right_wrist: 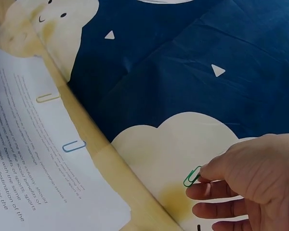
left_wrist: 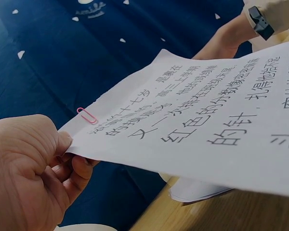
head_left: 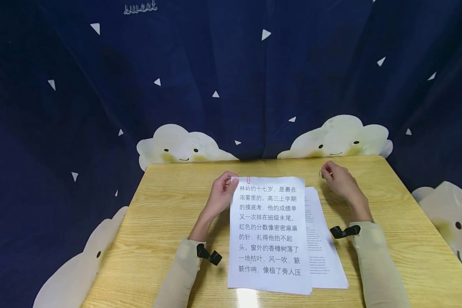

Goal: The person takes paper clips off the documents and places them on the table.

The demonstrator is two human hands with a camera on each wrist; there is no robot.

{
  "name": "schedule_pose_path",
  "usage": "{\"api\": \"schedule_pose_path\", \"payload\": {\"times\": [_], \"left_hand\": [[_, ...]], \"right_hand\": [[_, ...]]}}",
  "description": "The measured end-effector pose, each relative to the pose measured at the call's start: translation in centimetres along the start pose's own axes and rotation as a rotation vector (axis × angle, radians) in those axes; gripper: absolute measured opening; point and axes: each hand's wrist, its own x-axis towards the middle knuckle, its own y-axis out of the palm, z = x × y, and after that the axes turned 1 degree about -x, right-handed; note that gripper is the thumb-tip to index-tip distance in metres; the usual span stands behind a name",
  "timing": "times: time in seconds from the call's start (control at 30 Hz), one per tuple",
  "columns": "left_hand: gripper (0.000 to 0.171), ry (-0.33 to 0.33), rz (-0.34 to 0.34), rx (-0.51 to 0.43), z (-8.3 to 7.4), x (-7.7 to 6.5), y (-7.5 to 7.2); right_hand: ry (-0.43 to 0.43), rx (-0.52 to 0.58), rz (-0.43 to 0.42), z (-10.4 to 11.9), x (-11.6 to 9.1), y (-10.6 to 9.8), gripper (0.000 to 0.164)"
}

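At the upper left corner of the sheets with large Chinese print (head_left: 269, 239), my left hand (head_left: 221, 194) pinches the paper between thumb and fingers. The left wrist view shows these sheets raised and tilted, with a pink paper clip (left_wrist: 87, 116) on their top edge close to the thumb. Off to the right, my right hand (head_left: 342, 182) holds a small green paper clip (right_wrist: 192, 176) between thumb and index finger, away from the paper. Partly covered by the Chinese sheets lies a stack of English-print sheets (head_left: 323, 256); a yellow paper clip (right_wrist: 48, 98) and a blue paper clip (right_wrist: 74, 146) sit on its edge.
A light wooden table (head_left: 169, 222) carries the papers. Behind it hangs a dark blue curtain (head_left: 200, 55) with white triangles and cloud faces, meeting the table's far edge. A black band with a small device (head_left: 209, 254) is worn on each wrist.
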Motion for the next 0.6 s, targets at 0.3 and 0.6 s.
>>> {"api": "schedule_pose_path", "payload": {"times": [0.3, 0.6], "left_hand": [[0.022, -0.001, -0.013, -0.011, 0.2, 0.0, 0.1], [0.015, 0.017, -0.002, -0.017, -1.4, -0.2, 0.4]], "right_hand": [[0.026, -0.001, 0.031, -0.8, 0.1, 0.5, 0.019], [0.039, -0.024, 0.056, -1.4, 0.1, 1.1, 0.021]]}}
